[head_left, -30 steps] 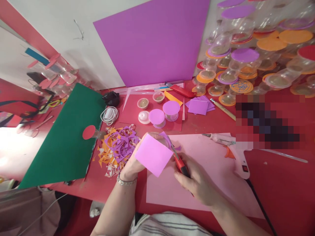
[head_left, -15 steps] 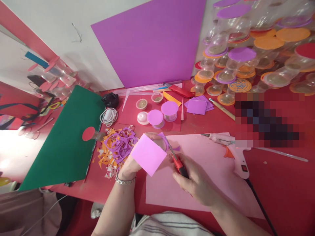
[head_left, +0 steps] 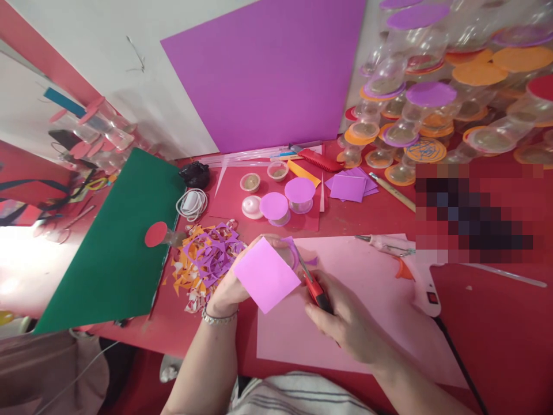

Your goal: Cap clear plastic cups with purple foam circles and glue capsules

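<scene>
My left hand (head_left: 233,282) is closed around a clear plastic cup piece, mostly hidden by a pale purple square (head_left: 266,275) that faces me. At its far end shows another purple piece (head_left: 290,249) with cut edges. In my right hand (head_left: 345,317) is a red and black utility knife (head_left: 318,293), its metal blade pointing up and left against the far purple piece. Beneath both hands lies a pink sheet (head_left: 294,346). Purple and orange cut scraps (head_left: 209,259) are heaped left of my left hand.
Purple-topped cups (head_left: 275,207) stand behind my hands, beside a stack of purple squares (head_left: 348,187). A glue gun (head_left: 425,282) rests to the right. A green board (head_left: 108,242) leans at left. Joined plastic cups with coloured discs (head_left: 432,95) are piled at back right.
The pale purple square in my left hand has shifted slightly right and turned a little. The blade remains at the far purple piece, with my right hand nearly in place.
</scene>
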A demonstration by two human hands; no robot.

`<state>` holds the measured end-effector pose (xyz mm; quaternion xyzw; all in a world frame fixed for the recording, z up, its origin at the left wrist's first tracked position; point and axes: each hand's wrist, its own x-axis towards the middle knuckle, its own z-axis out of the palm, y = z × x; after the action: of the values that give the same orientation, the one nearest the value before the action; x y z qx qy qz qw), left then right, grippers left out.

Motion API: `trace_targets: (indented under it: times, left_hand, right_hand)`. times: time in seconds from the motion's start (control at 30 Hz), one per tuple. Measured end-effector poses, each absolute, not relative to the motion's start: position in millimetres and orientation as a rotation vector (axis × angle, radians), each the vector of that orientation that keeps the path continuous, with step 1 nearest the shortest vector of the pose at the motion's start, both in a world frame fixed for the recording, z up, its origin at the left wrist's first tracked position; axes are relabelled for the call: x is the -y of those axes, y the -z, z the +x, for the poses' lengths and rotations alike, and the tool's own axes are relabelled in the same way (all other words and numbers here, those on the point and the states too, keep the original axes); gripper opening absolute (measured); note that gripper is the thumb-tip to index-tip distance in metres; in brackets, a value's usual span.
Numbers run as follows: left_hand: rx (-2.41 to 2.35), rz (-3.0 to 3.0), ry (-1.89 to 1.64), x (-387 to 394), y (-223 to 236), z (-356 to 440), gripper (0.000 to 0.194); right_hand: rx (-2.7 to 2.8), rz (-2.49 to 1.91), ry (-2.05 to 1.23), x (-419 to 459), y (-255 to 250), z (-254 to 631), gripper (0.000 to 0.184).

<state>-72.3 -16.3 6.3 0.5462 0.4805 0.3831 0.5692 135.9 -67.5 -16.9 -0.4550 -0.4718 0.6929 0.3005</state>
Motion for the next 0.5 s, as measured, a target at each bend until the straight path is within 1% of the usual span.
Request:
trace_targets:
  times: [0.1, 0.17, 0.23, 0.37, 0.4, 0.43, 0.5]
  left_hand:
    - [-1.098, 1.252, -0.911, 17, 4, -78, 0.043]
    - [-1.069, 1.191, -0.915, 18, 11, -80, 0.039]
    - [-1.076, 1.138, -0.911, 17, 16, -80, 0.041]
    - [-1.144, 1.208, -0.983, 12, 18, -74, 0.061]
    - [-1.152, 1.227, -1.014, 11, 16, -73, 0.063]
    - [-1.157, 1.230, -1.040, 11, 14, -71, 0.063]
    - [-1.166, 1.196, -1.050, 13, 8, -68, 0.055]
  right_hand:
    - [1.247, -1.214, -1.811, 68, 18, 135, 0.020]
    - [1.242, -1.225, -1.812, 68, 18, 135, 0.020]
    - [1.227, -1.229, -1.814, 68, 18, 135, 0.020]
    - [1.182, -1.223, -1.833, 69, 18, 134, 0.021]
    - [1.175, -1.221, -1.848, 69, 19, 133, 0.021]
    - [1.170, -1.216, -1.858, 69, 20, 132, 0.020]
    - [1.163, -1.205, -1.865, 70, 21, 132, 0.020]
